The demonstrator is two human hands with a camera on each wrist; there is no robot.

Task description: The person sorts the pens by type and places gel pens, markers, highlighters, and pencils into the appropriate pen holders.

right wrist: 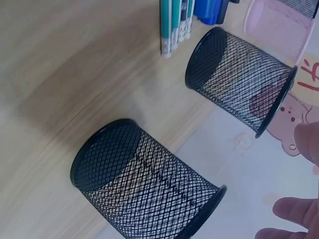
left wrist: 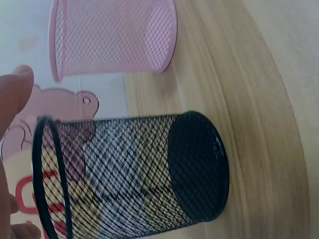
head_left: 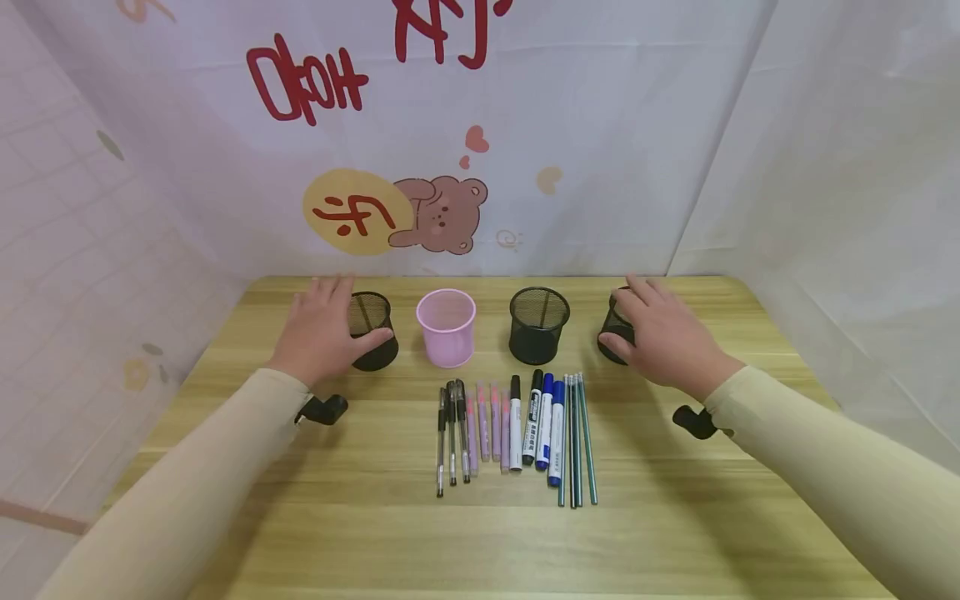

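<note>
Four mesh pen cups would be several in a row along the table's back. My left hand (head_left: 321, 332), thumb spread from the fingers, is beside the leftmost black mesh cup (left wrist: 124, 169). In the left wrist view its fingertips show near that cup's rim, holding nothing. My right hand (head_left: 663, 340) is at the rightmost black mesh cup (right wrist: 149, 184), partly covering it in the head view. Its thumb and fingers are apart, and I cannot tell whether they touch the rim. Between the hands stand a pink mesh cup (head_left: 448, 333) and another black mesh cup (head_left: 537, 329), both upright.
In front of the cups lie black-capped gel pens (head_left: 452, 433), pink-purple pens (head_left: 495, 425), black and blue markers (head_left: 546, 425) and green pencils (head_left: 585, 442), side by side. A printed white cloth (head_left: 600, 108) hangs behind the wooden table (head_left: 487, 550).
</note>
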